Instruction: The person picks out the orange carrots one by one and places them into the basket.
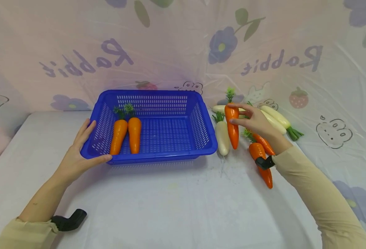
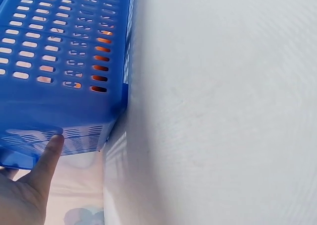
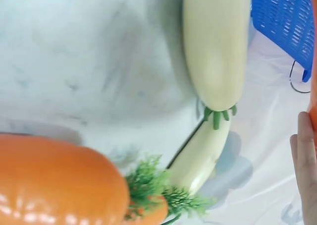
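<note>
My right hand pinches an orange toy carrot near its leafy top, right of the blue plastic basket; its tip points down. In the right wrist view, only a strip of this carrot shows at the right edge, beside the fingers. My left hand rests on the basket's near left corner, thumb along the front rim and fingers at the left side. In the left wrist view, a straight finger touches the basket's outer wall. Inside the basket, two carrots, a left one and a right one, lie side by side.
A white radish lies just right of the basket, partly beside the held carrot. Two more carrots, one nearer and one partly covered, lie under the right wrist. Several white radishes lie farther back by the patterned curtain.
</note>
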The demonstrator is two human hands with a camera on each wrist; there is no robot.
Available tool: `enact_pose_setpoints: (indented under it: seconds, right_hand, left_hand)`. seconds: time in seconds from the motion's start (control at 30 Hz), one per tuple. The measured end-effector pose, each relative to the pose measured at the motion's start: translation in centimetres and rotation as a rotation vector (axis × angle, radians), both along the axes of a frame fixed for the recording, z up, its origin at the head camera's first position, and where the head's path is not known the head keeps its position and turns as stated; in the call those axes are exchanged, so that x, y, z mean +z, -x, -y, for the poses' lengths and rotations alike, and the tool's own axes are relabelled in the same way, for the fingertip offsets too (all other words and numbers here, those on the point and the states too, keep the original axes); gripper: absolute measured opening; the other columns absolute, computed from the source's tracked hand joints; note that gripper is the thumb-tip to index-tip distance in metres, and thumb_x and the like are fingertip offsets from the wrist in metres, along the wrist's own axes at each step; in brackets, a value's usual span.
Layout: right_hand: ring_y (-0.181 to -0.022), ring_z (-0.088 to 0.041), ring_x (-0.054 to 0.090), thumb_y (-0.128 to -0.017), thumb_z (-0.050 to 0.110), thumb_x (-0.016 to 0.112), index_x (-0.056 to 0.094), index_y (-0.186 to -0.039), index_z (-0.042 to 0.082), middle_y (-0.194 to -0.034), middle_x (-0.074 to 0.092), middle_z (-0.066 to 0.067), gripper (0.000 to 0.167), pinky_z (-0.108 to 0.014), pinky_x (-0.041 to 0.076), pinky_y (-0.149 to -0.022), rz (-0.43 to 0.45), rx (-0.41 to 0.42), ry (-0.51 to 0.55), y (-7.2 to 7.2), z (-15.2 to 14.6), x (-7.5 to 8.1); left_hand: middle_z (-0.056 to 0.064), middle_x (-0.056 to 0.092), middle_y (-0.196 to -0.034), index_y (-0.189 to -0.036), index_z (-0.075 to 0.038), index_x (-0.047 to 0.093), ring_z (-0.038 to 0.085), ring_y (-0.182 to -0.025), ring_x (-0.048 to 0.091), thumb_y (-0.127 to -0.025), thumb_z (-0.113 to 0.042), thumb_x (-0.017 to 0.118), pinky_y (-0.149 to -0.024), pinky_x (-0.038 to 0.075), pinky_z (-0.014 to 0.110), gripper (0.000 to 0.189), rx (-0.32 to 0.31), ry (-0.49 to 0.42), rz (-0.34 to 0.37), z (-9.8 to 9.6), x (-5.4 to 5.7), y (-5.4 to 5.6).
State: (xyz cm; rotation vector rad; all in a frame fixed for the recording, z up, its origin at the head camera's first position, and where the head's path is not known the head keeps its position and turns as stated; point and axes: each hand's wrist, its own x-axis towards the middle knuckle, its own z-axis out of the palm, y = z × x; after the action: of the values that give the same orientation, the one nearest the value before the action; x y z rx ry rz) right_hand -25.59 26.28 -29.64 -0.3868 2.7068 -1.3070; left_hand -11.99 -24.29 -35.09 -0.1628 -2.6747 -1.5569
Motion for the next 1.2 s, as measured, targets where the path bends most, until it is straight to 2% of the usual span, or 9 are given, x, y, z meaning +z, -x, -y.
enact_pose_setpoints:
  seconds: [0.23, 0.37, 0.67, 0.9, 1.2]
  right_hand:
    - [-0.136, -0.033, 0.039, -0.088, 0.031, 0.070, 0.051, -0.139, 0.027, -0.150, 0.040, 0.001, 0.055, -0.059, 0.041, -0.102, 0.024, 0.049, -0.005, 0.4, 1.2, 0.9]
    - [-0.137, -0.031, 0.038, -0.088, 0.032, 0.070, 0.051, -0.139, 0.028, -0.150, 0.039, 0.002, 0.055, -0.060, 0.038, -0.103, 0.015, 0.061, -0.022, 0.6, 2.0, 1.6]
    - [-0.136, -0.032, 0.040, -0.088, 0.029, 0.069, 0.052, -0.139, 0.025, -0.152, 0.037, 0.003, 0.053, -0.055, 0.044, -0.101, -0.019, 0.135, -0.018, 1.3, 3.9, 2.9]
    - [-0.130, -0.035, 0.046, -0.088, 0.022, 0.070, 0.054, -0.138, 0.021, -0.151, 0.040, -0.002, 0.052, -0.053, 0.044, -0.102, -0.059, 0.207, 0.008, 1.6, 5.5, 3.4]
    - [-0.128, -0.029, 0.048, -0.088, 0.024, 0.070, 0.053, -0.138, 0.025, -0.150, 0.040, 0.003, 0.053, -0.048, 0.047, -0.100, -0.058, 0.254, 0.010, 1.9, 7.2, 4.0]
  left_hand:
    - [-0.018, -0.013, -0.159, -0.153, -0.041, 0.005, 0.039, -0.147, -0.010, -0.081, -0.024, 0.075, -0.101, 0.002, 0.080, 0.102, 0.000, 0.000, 0.002, 0.1, 0.0, 0.1]
    - [-0.017, -0.014, -0.159, -0.153, -0.040, 0.005, 0.039, -0.147, -0.010, -0.081, -0.024, 0.076, -0.102, 0.001, 0.079, 0.103, -0.004, -0.010, 0.002, 0.2, 0.0, 0.2]
    - [-0.018, -0.012, -0.159, -0.153, -0.039, 0.006, 0.037, -0.147, -0.009, -0.080, -0.024, 0.076, -0.102, 0.000, 0.079, 0.102, -0.006, -0.009, -0.004, 0.1, 0.1, 0.1]
    - [-0.014, -0.013, -0.160, -0.154, -0.038, 0.005, 0.038, -0.147, -0.009, -0.079, -0.023, 0.077, -0.103, 0.000, 0.079, 0.105, -0.006, -0.001, -0.005, 0.3, -0.1, 0.3]
    - [-0.013, -0.013, -0.160, -0.154, -0.037, 0.006, 0.037, -0.147, -0.009, -0.078, -0.022, 0.077, -0.102, 0.000, 0.079, 0.105, 0.001, 0.003, -0.007, 0.2, 0.0, 0.2]
